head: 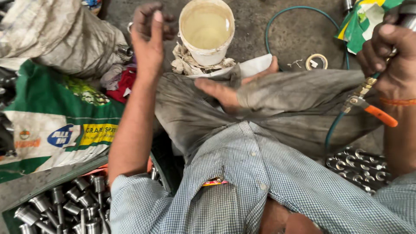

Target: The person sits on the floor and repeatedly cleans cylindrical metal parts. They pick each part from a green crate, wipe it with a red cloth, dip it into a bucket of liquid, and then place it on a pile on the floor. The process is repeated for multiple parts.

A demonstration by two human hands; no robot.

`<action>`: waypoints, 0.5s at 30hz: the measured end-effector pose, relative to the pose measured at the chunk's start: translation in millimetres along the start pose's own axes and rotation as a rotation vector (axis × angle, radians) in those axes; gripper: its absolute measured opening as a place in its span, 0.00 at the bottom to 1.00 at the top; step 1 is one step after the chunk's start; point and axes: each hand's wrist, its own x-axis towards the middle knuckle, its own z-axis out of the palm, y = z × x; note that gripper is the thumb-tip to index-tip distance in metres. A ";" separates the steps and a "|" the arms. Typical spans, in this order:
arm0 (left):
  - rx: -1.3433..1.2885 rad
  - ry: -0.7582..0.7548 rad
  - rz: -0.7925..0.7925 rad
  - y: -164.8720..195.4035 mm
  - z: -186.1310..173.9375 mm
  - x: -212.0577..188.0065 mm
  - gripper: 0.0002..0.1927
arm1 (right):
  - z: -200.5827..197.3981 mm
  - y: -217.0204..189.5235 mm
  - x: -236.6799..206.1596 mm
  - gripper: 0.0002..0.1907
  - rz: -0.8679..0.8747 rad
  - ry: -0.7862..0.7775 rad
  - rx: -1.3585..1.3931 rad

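Observation:
My left hand (pixel 149 41) is raised at the upper left, with the fingers curled over the palm and the thumb up. A small metal ring (pixel 129 27) shows at its edge; whether the hand holds it I cannot tell. At the upper right, my right hand (pixel 388 47) grips a metal blow tool (pixel 407 15) with a brass fitting (pixel 367 84). Below it sit a valve with an orange lever (pixel 380 115) and a green hose (pixel 333 128). My bare foot (pixel 225 93) rests on my grey trousers (pixel 294 93).
A white bucket of yellowish liquid (pixel 207 30) stands ahead on dirty rags. A tape roll (pixel 316 61) lies on the concrete floor. Printed sacks (pixel 56 117) are piled at the left. A tray of steel cylinders (pixel 65 206) is at the lower left, and ringed metal parts (pixel 359 167) at the right.

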 end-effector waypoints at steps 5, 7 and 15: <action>0.025 -0.055 0.002 21.0 18.6 -16.7 0.13 | 18.0 4.7 -33.4 0.05 -0.027 0.128 -0.058; 0.028 -0.114 0.006 33.3 30.6 -29.3 0.13 | 22.9 3.3 -39.9 0.05 -0.053 0.080 -0.066; 0.178 -0.413 0.066 127.6 41.8 -64.2 0.11 | 37.7 8.2 -42.9 0.04 -0.068 -0.069 0.033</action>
